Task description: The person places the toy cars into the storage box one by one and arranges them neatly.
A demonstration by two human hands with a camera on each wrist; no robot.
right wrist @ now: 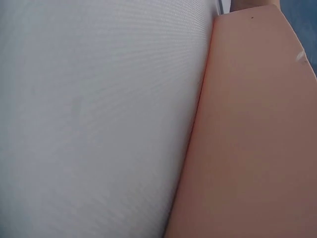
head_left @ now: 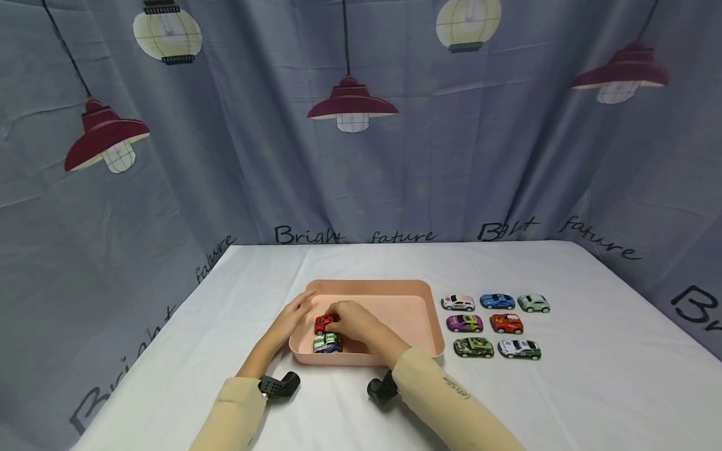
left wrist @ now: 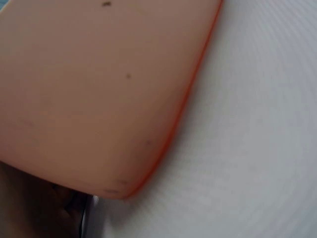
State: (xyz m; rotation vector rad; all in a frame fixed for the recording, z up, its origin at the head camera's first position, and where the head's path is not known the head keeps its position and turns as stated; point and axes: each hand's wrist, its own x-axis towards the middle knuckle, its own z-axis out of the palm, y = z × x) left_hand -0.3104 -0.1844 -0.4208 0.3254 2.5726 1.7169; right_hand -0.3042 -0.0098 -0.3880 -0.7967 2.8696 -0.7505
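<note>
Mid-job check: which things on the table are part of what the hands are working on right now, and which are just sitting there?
In hand:
- right hand on the red toy car
- left hand on the pink tray edge
- green-and-white toy car, in the tray

Lying about:
- seven toy cars in rows right of the tray
- white tablecloth
- lamp-print curtain

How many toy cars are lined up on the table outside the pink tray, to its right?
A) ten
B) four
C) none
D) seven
D: in the head view seven small cars stand in rows on the white table right of the pink tray, from the white striped car at the back to the white and green car in front; two more sit inside the tray.
</note>
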